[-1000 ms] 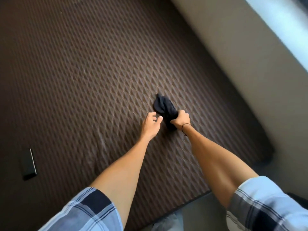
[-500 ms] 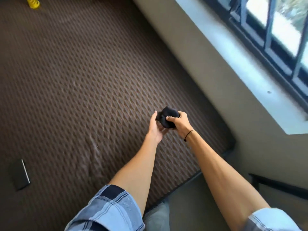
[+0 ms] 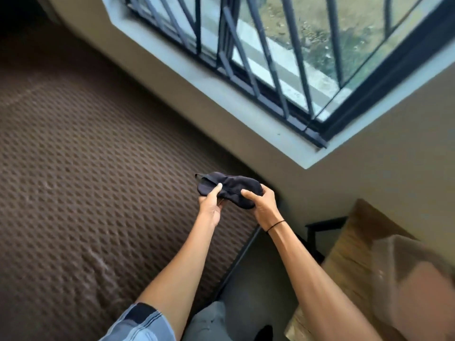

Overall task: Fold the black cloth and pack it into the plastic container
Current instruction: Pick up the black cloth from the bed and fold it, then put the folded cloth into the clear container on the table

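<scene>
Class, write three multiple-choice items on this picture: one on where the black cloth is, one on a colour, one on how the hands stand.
1. Where is the black cloth?
A. Flat on the brown patterned mat
B. Held up between both hands
C. On the window sill

2. What colour is the band on the right wrist?
A. Black
B. Yellow
C. White

3. How do the hands hold it?
A. Both closed on it
B. Only the left
C. Both open

Key: 1 B, the left hand and right hand carry it above the mat; 2 A, a thin dark loop; 3 A, fingers of both pinch the cloth.
</scene>
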